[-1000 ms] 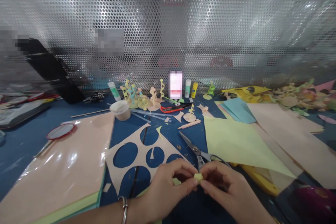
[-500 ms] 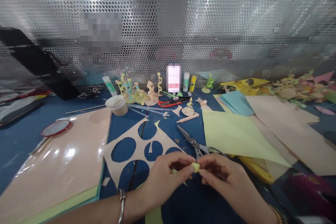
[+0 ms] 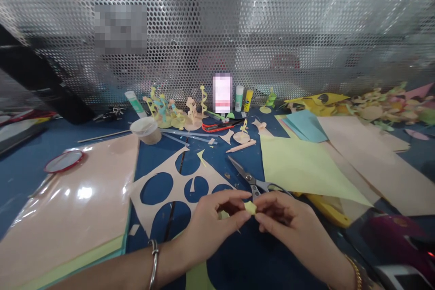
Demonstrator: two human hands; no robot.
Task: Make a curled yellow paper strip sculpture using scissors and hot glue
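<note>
The blue tabletop [image 3: 243, 258] is left bare below the wrists. Forward passage is obstructed by scissors [image 3: 250, 179] (blades pointing away).

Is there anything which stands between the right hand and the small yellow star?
No, nothing visible stands between them: the right hand has its fingertips at the star. The scissors lie beyond, not in between.

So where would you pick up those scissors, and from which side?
I'd grip the scissors by their grey handles, with the right hand coming from the near right side. They lie flat, handles toward the person and blades pointing away to the left, so that approach should keep fingers off the points.
</note>
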